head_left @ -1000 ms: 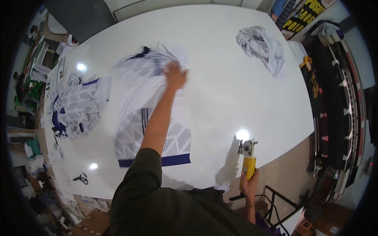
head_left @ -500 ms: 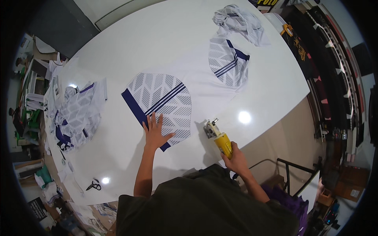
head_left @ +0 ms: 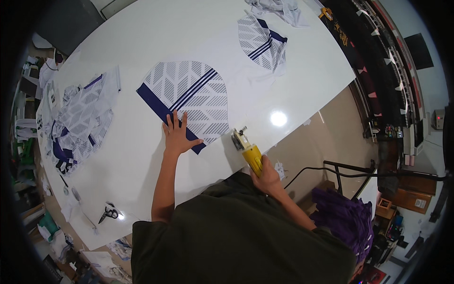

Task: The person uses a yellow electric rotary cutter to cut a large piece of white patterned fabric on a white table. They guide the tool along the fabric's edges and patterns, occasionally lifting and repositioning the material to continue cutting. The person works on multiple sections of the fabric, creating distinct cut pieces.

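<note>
My left hand lies with fingers spread on a printed fabric piece, pressing near its navy band. The piece is white with a grey hatched pattern, three navy stripes and a curved top edge, on white fabric that blends into the table. In my right hand is a yellow electric rotary cutter, gripped by its body. Its metal blade head is just right of the fabric piece's lower right edge. A second patterned piece with stripes and navy trim lies farther off to the right.
Patterned cloth offcuts are heaped on the left of the white table. Black scissors lie near its front left edge. Crumpled white fabric sits at the far right. A black cable runs off to the right, above purple cloth.
The cutter has come nearer to the fabric piece's lower right edge. My left hand has slid slightly along the navy band. The whole view has shifted, so the table appears higher.
</note>
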A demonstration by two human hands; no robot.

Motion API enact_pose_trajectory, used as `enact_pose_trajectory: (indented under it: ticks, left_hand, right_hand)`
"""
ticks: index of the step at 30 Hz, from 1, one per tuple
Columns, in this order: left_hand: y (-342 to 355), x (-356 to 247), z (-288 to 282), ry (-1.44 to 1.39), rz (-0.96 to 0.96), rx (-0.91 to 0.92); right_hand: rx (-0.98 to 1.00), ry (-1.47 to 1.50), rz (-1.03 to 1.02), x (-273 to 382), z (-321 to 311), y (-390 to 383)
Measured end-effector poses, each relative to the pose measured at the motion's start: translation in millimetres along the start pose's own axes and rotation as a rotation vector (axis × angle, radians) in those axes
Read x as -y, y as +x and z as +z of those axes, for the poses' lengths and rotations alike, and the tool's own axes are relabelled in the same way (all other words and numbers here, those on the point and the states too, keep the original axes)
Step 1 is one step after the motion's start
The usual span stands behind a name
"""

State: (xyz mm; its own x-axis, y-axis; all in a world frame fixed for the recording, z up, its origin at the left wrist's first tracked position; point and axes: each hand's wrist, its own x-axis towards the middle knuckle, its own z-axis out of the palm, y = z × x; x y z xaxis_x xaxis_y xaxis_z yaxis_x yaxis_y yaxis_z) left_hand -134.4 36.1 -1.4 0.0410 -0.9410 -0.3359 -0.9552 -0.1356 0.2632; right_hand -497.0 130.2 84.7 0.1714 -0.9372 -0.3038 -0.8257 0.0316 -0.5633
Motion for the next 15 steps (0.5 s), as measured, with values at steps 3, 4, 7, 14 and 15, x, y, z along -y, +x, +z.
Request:
enact_pose_trajectory:
  ticks: [3, 4, 7, 14, 15]
  left_hand:
    - [-1.5, 0.4, -2.2, 0.007, 0.001, 0.022]
    - [-1.5, 0.4, -2.8, -0.003, 0.011, 0.009]
    - [-2.4, 1.8, -2.9, -0.004, 0.008, 0.009]
    - [-5.1, 4.3, 2.2, -0.048, 0.02, -0.035]
    - [-5.2, 4.2, 2.2, -0.048, 0.015, -0.044]
  right_hand:
    - [-0.055, 0.003, 0.01, 16.4, 17.9, 14.1]
    - [-0.075, 0.005, 0.01, 21.0, 21.7, 19.0]
    - [-0.108, 0.003, 0.032, 30.7, 29.0, 20.4]
    - [-0.132, 0.016, 0.067, 43.8, 41.3, 20.3]
    - [-0.133, 0.019, 0.074, 45.4, 42.7, 22.3]
